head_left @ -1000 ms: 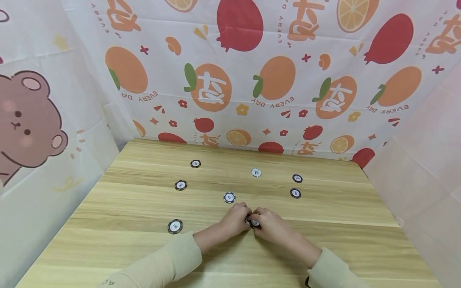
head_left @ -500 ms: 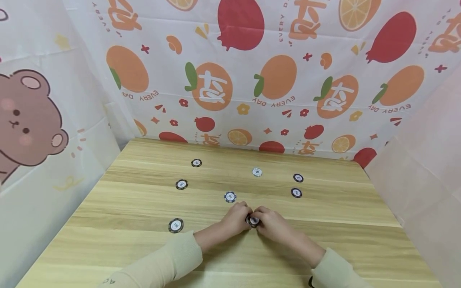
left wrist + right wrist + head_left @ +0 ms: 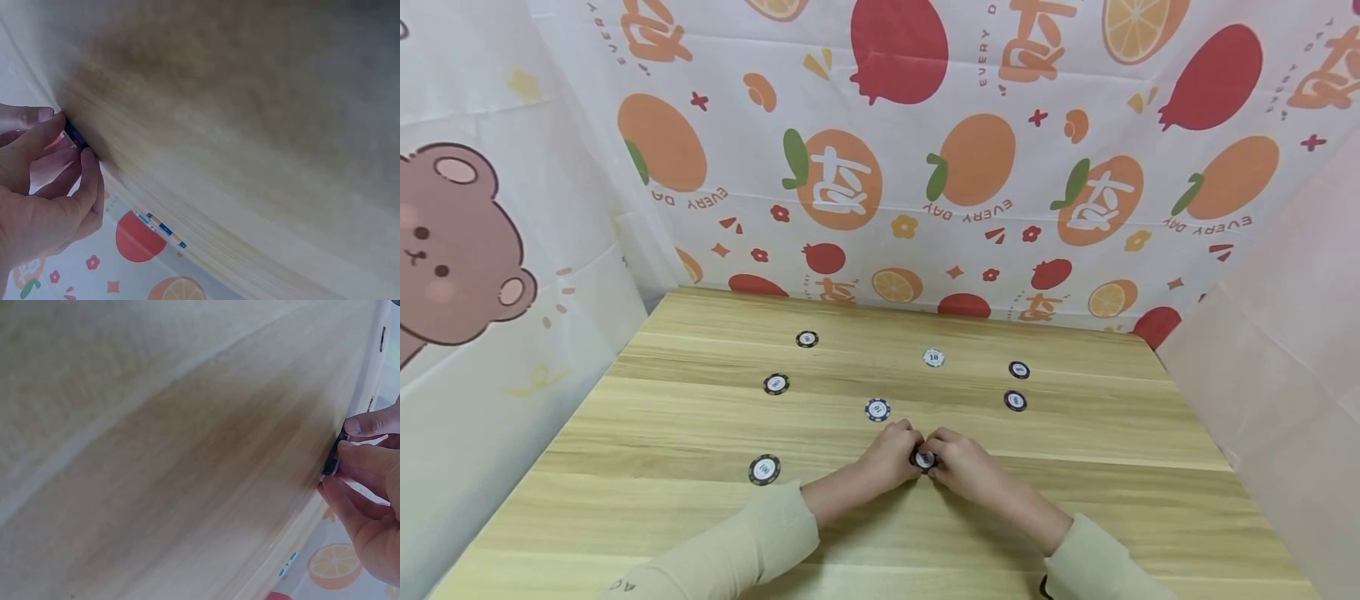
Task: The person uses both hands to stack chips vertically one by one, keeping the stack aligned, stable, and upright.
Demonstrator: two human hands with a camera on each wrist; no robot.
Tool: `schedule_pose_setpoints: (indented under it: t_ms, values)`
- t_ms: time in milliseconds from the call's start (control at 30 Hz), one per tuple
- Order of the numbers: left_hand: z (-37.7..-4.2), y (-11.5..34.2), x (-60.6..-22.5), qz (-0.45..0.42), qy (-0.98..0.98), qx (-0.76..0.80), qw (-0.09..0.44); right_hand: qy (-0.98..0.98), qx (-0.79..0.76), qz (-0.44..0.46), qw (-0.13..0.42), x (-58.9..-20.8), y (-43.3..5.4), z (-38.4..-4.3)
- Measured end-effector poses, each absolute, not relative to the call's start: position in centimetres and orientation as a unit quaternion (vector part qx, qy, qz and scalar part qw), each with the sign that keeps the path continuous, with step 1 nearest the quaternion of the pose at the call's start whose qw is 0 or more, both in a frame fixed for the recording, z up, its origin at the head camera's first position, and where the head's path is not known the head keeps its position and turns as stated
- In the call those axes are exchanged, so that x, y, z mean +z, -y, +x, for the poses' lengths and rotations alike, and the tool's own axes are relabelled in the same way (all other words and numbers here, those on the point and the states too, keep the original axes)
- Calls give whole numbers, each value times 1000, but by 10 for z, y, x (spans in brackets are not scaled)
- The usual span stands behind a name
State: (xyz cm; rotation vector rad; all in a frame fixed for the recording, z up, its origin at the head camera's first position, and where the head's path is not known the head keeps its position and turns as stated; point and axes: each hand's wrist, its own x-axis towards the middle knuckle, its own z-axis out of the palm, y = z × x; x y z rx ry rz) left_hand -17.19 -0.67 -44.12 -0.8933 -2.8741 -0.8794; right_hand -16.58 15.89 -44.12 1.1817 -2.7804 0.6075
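Observation:
Near the middle of the table, both hands meet around dark poker chips with white centres, lying one over another. From the left, my left hand pinches their edge between thumb and curled fingers. My right hand grips the opposite side, its thumb and fingers at the rim. Seen edge-on in the left wrist view, the dark chips sit low against the wood between the fingertips. The right wrist view shows the chips as a short stack, partly covered by fingers.
A blue chip lies just beyond the hands, a white chip farther back. Black chips are spread on the left, two dark chips on the right. Printed curtains enclose the wooden table.
The upper chip, earlier offset to the right of the one under it, has slid left and now lies more squarely over it. Both hands stay nearly in place.

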Motion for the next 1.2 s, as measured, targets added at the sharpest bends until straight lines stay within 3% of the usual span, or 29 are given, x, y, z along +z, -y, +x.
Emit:
schedule_pose_setpoints:
  t_ms: [367, 667, 1200]
  values:
    - [-170, 8, -443, -279, 918, -283, 9, 902, 206, 379, 30, -442, -156, -166]
    - [-168, 6, -441, -264, 927, -265, 18, 926, 229, 300, 26, -444, -149, -164]
    - [-168, 2, -440, -231, 936, -265, -16, 936, 244, 253, -2, -444, -147, -164]
